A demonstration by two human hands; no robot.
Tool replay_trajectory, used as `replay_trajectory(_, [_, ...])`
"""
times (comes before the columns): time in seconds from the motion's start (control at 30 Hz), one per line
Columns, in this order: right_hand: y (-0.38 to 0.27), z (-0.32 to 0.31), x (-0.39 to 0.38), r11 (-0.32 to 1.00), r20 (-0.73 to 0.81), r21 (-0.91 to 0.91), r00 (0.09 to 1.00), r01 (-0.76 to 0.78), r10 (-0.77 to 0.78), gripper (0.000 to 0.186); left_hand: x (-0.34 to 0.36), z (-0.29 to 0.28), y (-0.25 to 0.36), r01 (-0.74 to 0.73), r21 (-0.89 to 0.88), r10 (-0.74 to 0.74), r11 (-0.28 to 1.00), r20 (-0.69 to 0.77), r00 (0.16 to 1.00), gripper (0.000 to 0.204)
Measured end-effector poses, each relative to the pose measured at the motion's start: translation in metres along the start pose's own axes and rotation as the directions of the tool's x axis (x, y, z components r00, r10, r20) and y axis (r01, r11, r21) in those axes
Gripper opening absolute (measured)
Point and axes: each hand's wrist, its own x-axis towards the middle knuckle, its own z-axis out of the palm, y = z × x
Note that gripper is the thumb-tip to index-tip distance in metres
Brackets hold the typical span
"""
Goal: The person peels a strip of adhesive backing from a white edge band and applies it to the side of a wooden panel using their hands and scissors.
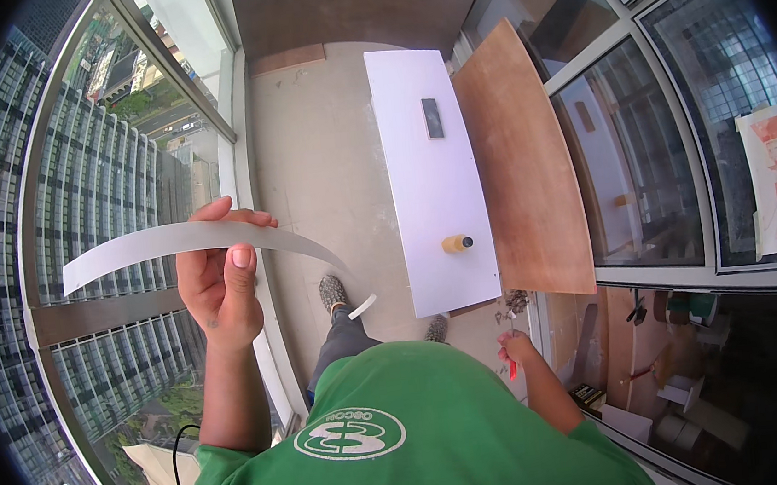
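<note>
Raised at the left, my left hand pinches a long, thin, pale strip between thumb and fingers. The strip bows in an arc, one end toward the window and the other reaching over the floor. A short pale piece shows near my shoe; whether it belongs to the same strip I cannot tell. Low at my right side, my right hand is closed on a small tool with a red handle. Its far end is too small to make out. Right of centre lies a long white panel, away from both hands.
On the panel are a dark rectangular block and a yellow bottle with a black cap. A brown wooden board stands beside it, along glass panes. Tall windows line the left. Tiled floor runs between.
</note>
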Motion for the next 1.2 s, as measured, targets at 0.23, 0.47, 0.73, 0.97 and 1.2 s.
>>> replay_trajectory(0.23, [-0.162,0.085,-0.062,0.967,0.132,-0.165,0.976,0.194,-0.174,0.039,0.047,-0.048,-0.020,-0.043,-0.059,0.045,0.997,0.038,0.998,0.039])
replay_trajectory(0.47, [-0.180,0.099,-0.034,0.972,0.051,-0.119,0.979,0.202,-0.197,0.028,0.067,-0.055,-0.022,0.022,-0.033,-0.021,0.999,0.035,0.999,0.041])
replay_trajectory(0.73, [-0.158,0.109,0.034,0.979,0.110,-0.108,0.981,0.173,-0.161,0.014,0.123,-0.031,-0.032,-0.072,0.082,0.069,0.994,0.038,0.997,0.042])
replay_trajectory(0.97, [-0.252,0.074,0.095,0.926,0.201,-0.250,0.950,0.284,-0.237,0.019,0.170,0.022,-0.028,-0.150,0.110,0.153,0.983,-0.020,0.988,0.040])
replay_trajectory(1.2, [-0.360,0.028,0.087,0.905,0.270,0.402,0.926,0.140,-0.263,0.020,0.229,0.065,-0.060,-0.093,0.113,0.090,0.989,0.033,0.995,0.035])
